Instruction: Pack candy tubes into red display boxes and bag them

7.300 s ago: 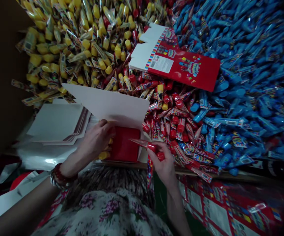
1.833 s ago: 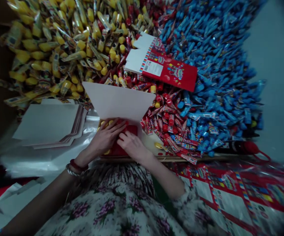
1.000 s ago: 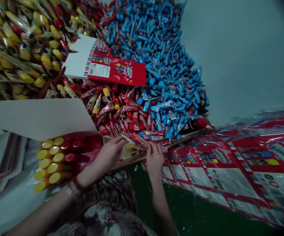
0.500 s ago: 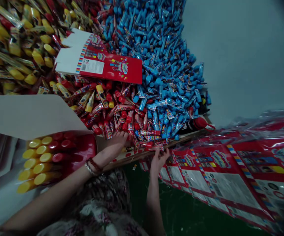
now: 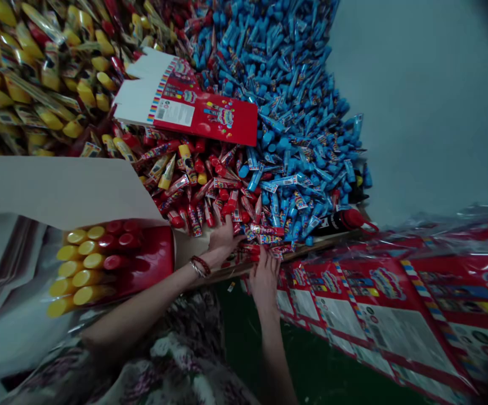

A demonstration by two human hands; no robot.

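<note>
At the front edge of the pile, my left hand (image 5: 222, 243) reaches among red-capped tubes (image 5: 210, 216), fingers apart, with nothing visibly held. Just to its right, my right hand (image 5: 265, 277) has its fingers stretched over the table's edge, touching the wrapped red tubes (image 5: 252, 249). To the left stands an open carton (image 5: 157, 253) with a red inside and a raised white flap (image 5: 66, 188). Rows of yellow-capped tubes (image 5: 86, 277) and several red-capped tubes (image 5: 119, 242) lie in its left part.
Behind are heaps of yellow tubes (image 5: 36, 84) and blue tubes (image 5: 286, 112). Flat printed red cartons (image 5: 227, 121) lie on the pile. A black bottle with a red cap (image 5: 340, 219) is at right. Plastic-wrapped cartons (image 5: 379, 315) stand below the table edge; white sheets (image 5: 5, 259) lie left.
Both hands have left the carton, where they were pressing inside, and moved right to the red tubes. The view has swung right. In the last half second my left hand moved slightly right.
</note>
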